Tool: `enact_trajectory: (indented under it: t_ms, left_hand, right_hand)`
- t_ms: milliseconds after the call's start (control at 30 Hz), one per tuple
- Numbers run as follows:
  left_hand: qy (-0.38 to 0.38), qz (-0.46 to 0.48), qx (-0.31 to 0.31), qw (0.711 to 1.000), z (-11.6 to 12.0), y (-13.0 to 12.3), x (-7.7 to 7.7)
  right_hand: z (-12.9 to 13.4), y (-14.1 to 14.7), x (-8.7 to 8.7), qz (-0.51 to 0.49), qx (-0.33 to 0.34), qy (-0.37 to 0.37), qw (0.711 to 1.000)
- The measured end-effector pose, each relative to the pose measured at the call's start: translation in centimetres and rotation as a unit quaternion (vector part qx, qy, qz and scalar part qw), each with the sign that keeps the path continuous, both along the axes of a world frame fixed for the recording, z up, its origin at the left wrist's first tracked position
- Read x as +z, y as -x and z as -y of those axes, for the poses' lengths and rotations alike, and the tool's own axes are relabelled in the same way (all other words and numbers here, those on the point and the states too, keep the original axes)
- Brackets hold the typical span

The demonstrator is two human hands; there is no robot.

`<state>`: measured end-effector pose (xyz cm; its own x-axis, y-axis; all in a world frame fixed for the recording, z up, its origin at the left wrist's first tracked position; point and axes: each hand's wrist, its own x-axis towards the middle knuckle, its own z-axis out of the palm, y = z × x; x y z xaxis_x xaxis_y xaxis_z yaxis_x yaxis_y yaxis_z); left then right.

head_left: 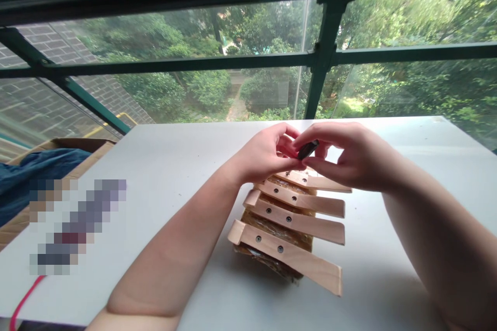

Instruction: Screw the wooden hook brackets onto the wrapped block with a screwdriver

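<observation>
My left hand (264, 154) and my right hand (349, 158) meet above the far end of a brown block. Between their fingertips is a small, dark, flat-sided object (308, 149); its kind cannot be made out. Both hands are closed on it in a pinch, with the fingers partly covering it. Below lies the brown block (267, 225), which looks wrapped in something shiny. Several pale wooden strips (303, 256) lie across the block, each visibly fixed with dark screws (280, 249). Their right ends stick out past its side. My hands hide the farthest part of the block.
The white tabletop (174, 165) runs up to a window with green frames (186, 66). At the left, a pixelated item (81, 227) lies near a red cord (25, 300). Beyond the left edge stands a cardboard box (87, 146) with dark blue cloth (46, 163).
</observation>
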<state>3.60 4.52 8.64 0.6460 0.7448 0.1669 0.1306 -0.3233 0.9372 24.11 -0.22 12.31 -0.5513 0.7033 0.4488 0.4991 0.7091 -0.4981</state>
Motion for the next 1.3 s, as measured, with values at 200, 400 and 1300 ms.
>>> enact_trajectory:
  t_ms: [200,400,1300]
  left_hand:
    - [0.026,0.004,-0.021,0.999,-0.4,0.2,-0.1]
    - [0.048,0.018,-0.043,0.998,-0.5,0.4,-0.3]
    - [0.003,0.005,-0.022,1.0,-0.2,0.1,-0.3]
  right_hand:
    - [-0.4,-0.5,-0.3,-0.058,0.046,0.082,0.994]
    - [-0.1,-0.5,0.2,-0.012,0.001,0.041,0.999]
    - [0.5,2.1,-1.2,-0.047,-0.231,-0.009,0.972]
